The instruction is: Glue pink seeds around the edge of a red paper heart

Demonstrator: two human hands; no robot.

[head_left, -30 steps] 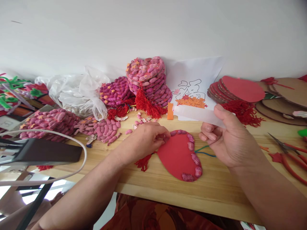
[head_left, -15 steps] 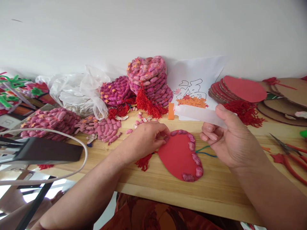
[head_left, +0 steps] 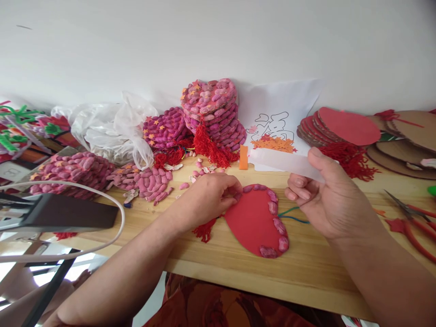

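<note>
A red heart-shaped card (head_left: 250,218) lies on the wooden table, with pink-purple peanut shells (head_left: 279,226) along its top and right rim. At its upper left edge, my left hand (head_left: 218,195) is closed in a pinch, fingertips pressing a peanut shell (head_left: 237,196) that is mostly hidden. My right hand (head_left: 320,195) grips a slim whitish glue bottle (head_left: 282,162), held above the table with its pinkish tip pointing left. Blue-green cord (head_left: 293,213) runs from the heart's right side, and a red tassel (head_left: 205,230) shows at its left.
Finished peanut-covered pieces (head_left: 211,109) are stacked by the wall. Loose shells (head_left: 202,169) lie in front. Orange paper stars (head_left: 274,143) rest on a white sheet (head_left: 282,100). Red card shapes (head_left: 350,127) and scissors (head_left: 413,222) are on the right. A black box (head_left: 68,213) and white cable stand left.
Almost nothing differs. The view has shifted very slightly, while both hands keep the same hold and the heart stays in place.
</note>
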